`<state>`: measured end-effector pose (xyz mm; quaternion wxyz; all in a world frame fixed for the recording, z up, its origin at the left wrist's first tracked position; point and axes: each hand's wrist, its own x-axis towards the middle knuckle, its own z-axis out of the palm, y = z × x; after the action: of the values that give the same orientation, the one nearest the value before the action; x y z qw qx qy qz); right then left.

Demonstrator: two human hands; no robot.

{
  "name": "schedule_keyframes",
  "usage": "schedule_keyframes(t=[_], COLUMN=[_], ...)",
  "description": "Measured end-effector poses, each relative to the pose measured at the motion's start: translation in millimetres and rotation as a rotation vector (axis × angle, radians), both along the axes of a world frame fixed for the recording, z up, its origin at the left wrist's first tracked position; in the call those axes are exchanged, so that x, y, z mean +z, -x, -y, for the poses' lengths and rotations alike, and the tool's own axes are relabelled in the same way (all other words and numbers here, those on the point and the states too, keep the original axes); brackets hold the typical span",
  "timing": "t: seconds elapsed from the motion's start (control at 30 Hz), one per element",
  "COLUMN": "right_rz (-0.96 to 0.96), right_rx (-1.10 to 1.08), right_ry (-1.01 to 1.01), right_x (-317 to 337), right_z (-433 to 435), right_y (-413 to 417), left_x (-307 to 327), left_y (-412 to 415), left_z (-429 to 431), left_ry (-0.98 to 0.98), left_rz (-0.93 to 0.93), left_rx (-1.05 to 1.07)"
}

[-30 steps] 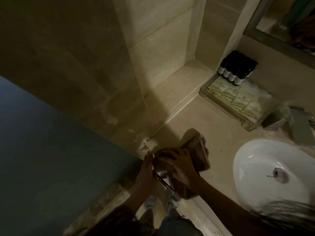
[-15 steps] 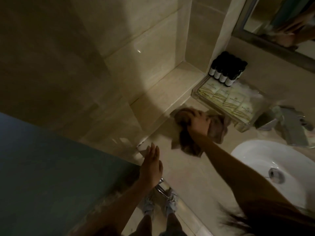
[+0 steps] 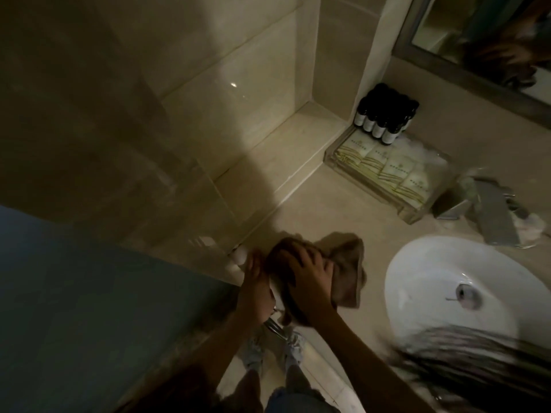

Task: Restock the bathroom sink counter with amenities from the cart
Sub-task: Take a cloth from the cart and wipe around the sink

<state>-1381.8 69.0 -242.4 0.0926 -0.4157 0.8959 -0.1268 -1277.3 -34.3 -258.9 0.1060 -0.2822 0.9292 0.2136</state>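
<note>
The right hand (image 3: 310, 274) is pressing flat, fingers spread, on a brown cloth (image 3: 343, 272) at the near left corner of the sink counter (image 3: 313, 201), while the left hand (image 3: 253, 283) is lying just beside it at nine o'clock, its fingers touching the cloth's edge; whether it is gripping anything is impossible to tell. At one o'clock from the cloth, a clear tray (image 3: 372, 198) is holding a row of pale amenity packets (image 3: 387, 168), each carrying a small printed mark too blurred to read. Behind the tray, at twelve o'clock of it, dark bottles (image 3: 384, 117) with pale labels are standing in a cluster against the wall; their lettering is also illegible. The white basin (image 3: 432, 281) is sitting at three o'clock from the cloth, its near rim being covered by a blurred streak of hair (image 3: 477, 353). A metal faucet (image 3: 489, 210) is standing at twelve o'clock of the basin. A mirror (image 3: 477, 43) is being cut off at the top right corner. Shoes (image 3: 293, 344) are showing dimly on the floor below the hands.
</note>
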Motion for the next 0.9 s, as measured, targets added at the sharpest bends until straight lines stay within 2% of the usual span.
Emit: schedule_keyframes(t=[0.1,0.2,0.3,0.43,0.5,0.53,0.6,0.67,0.7,0.8,0.87,0.9], right_rz=[-0.052,-0.005,0.054,0.102,0.122,0.096,0.049,0.033,0.022,-0.005,0.008,0.021], right_rx=[0.029,-0.145,-0.328,-0.447,-0.435,-0.405,-0.323,-0.21,-0.14,-0.059,-0.206,-0.292], right_ry=[-0.005,-0.058,-0.08,-0.038,-0.018,-0.006,0.014,0.024,0.032,0.027,0.021,0.009], right_x=[-2,5,17,23,21,16,9,2,-1,-4,2,7], right_z=[-9,1,16,23,13,5,-21,-49,-62,-74,-67,-61], right_y=[37,100,147,116,74,49,-2,-36,-38,15,67,93], left_x=[1,5,13,17,22,20,20,17,22,18,-1,-3], left_y=[-1,-2,1,5,5,4,8,7,7,5,1,0], left_z=[4,6,7,2,0,2,3,-2,-5,-2,-1,-1], left_ry=[0.002,-0.085,-0.09,-0.149,-0.149,-0.083,-0.09,-0.006,-0.022,-0.081,0.063,0.037], left_rz=[-0.009,-0.068,-0.08,-0.095,-0.094,-0.116,-0.14,-0.063,0.007,0.075,0.113,0.072], left_rx=[0.083,0.105,0.117,0.14,0.128,0.105,0.02,-0.099,-0.071,0.014,-0.103,-0.095])
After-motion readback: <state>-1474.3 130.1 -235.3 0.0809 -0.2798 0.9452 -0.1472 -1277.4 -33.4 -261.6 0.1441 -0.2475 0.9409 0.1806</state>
